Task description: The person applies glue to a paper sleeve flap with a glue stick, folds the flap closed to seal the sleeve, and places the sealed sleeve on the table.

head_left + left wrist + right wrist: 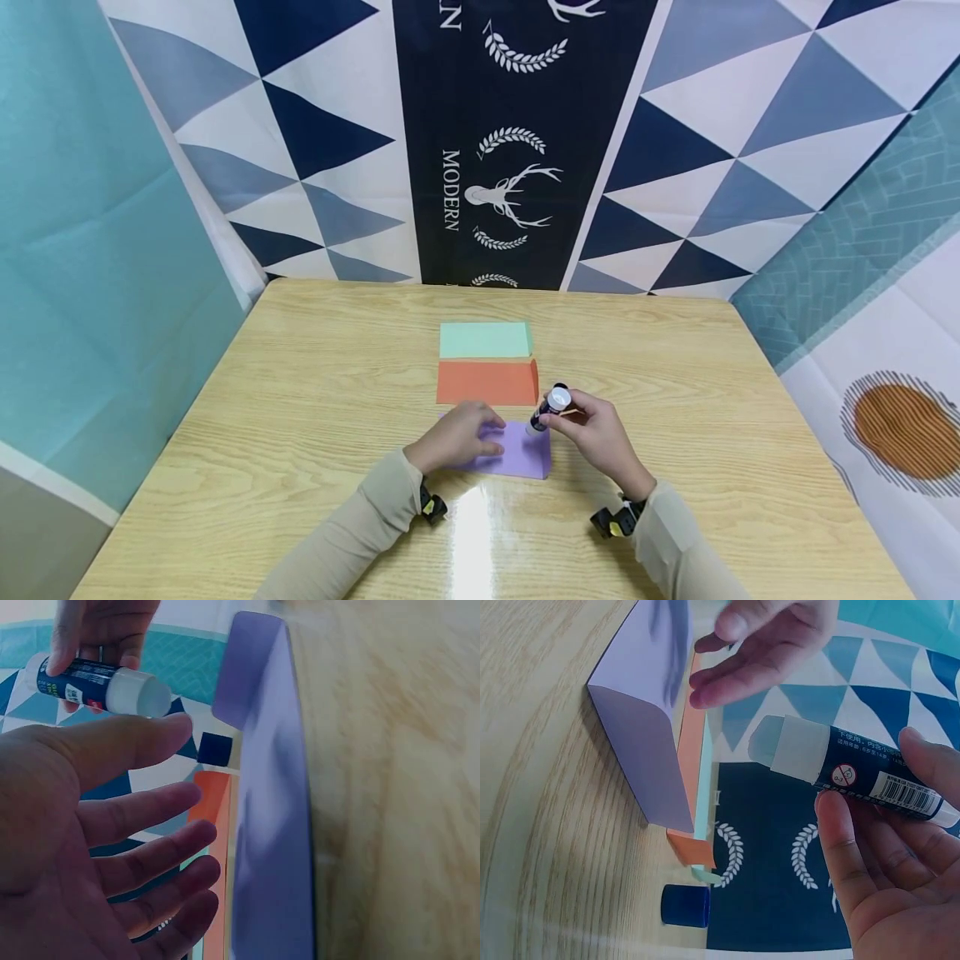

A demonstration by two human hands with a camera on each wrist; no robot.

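My right hand [600, 432] pinches a glue stick [881, 774] between thumb and fingers. It is uncapped, and its pale glue end shows past the white collar. In the head view the stick slants over the right part of a purple paper [521, 454], whose right end is folded into a raised flap [641, 754]. Over the paper's left part is my left hand [459, 437], fingers spread and slightly bent, with nothing in its grasp. The left wrist view shows that palm [45, 847] beside the purple sheet.
Beyond the purple sheet lie an orange paper [486, 382] and a mint green paper [483, 340], each with a folded right end. A dark blue cap [685, 905] stands on the wooden table [300, 392]. Patterned cloth [337, 167] hangs behind the table.
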